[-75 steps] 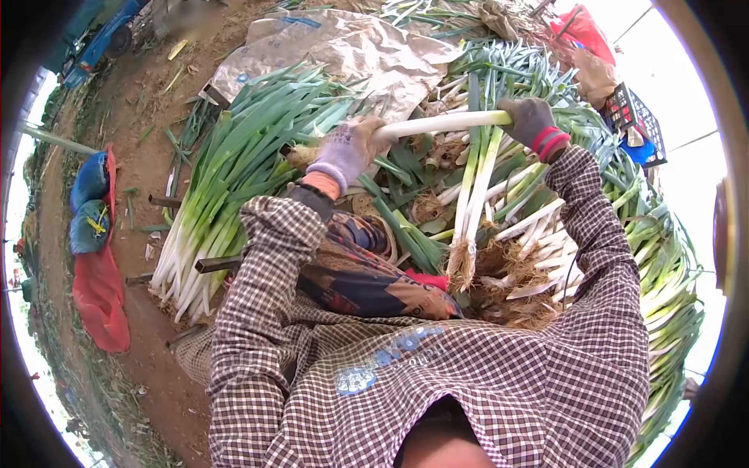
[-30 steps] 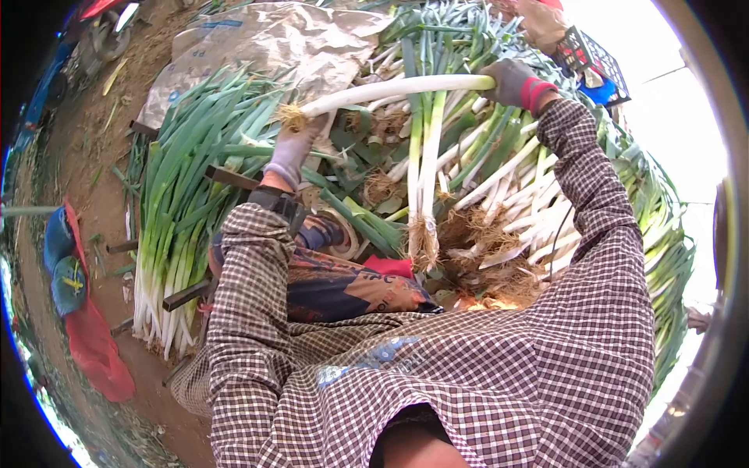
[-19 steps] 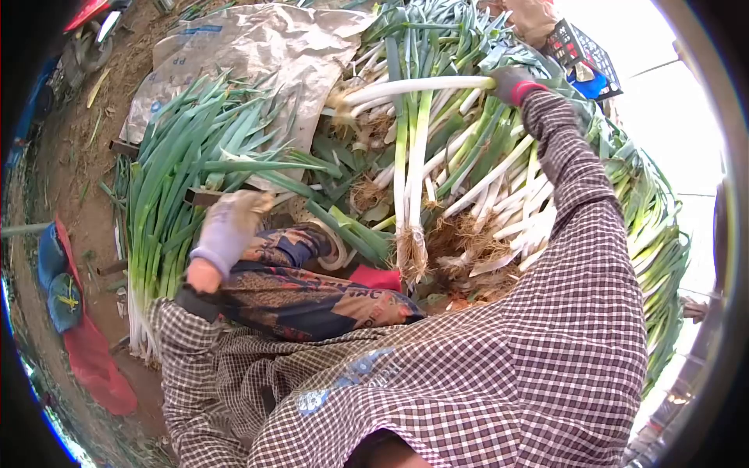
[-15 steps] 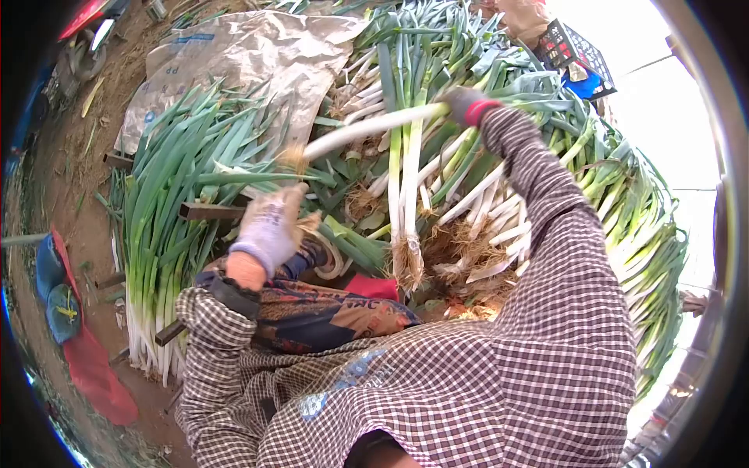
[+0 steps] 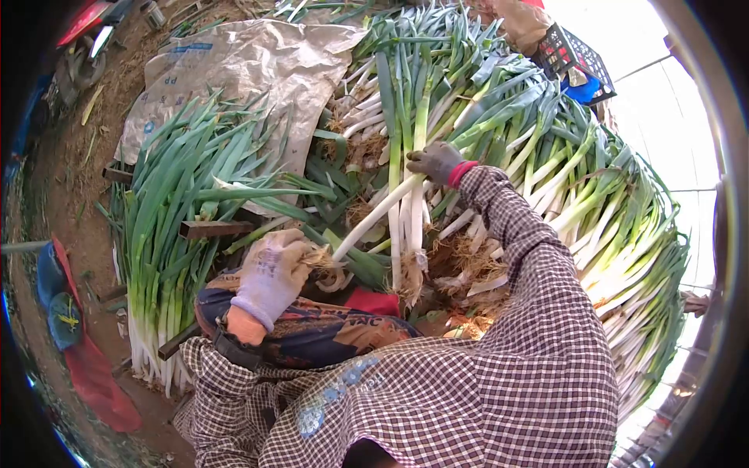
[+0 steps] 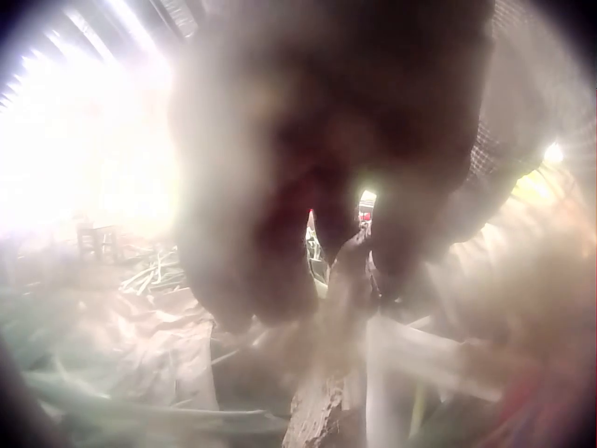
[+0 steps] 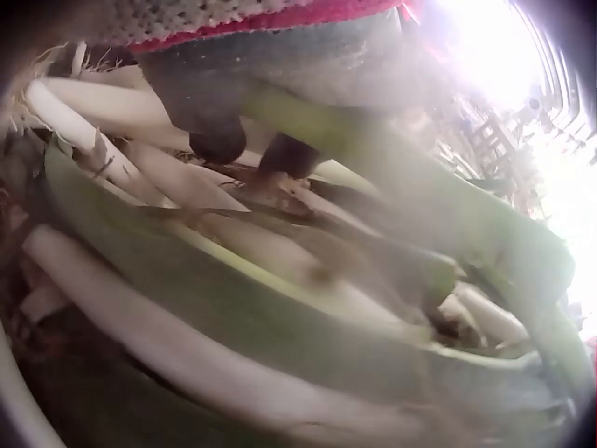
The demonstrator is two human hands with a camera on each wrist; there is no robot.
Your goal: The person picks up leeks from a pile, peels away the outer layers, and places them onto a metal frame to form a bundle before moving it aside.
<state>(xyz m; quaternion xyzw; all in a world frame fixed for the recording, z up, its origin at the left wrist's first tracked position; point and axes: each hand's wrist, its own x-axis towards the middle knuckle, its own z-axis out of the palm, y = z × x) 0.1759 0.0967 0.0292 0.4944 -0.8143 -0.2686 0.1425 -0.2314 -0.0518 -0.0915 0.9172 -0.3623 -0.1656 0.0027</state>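
In the head view, my right hand (image 5: pixel 438 162), in a dark grey glove with a red cuff, grips a long white-stemmed leek (image 5: pixel 376 216) where the stem turns green. The leek slants down to the left, its root end at my left hand (image 5: pixel 273 269). That hand wears a pale lilac and tan glove, its fingers curled at the tan roots (image 5: pixel 318 257). The left wrist view is blurred, with dark fingers (image 6: pixel 280 252) pointing down around the root end. In the right wrist view, dark fingertips (image 7: pixel 219 140) bend around the green part of the stem (image 7: pixel 308 121).
A bundle of leeks (image 5: pixel 175 234) lies at the left across metal bars (image 5: pixel 214 228). A large heap of leeks (image 5: pixel 577 210) curves along the right. Behind are a crumpled plastic sheet (image 5: pixel 257 58) and a black crate (image 5: pixel 573 58). A patterned trouser leg (image 5: pixel 343 331) is below the hands.
My left hand left the root end, swung down and left, then returned to the roots. My right hand has come down and leftward, tilting the leek from nearly level to slanting.
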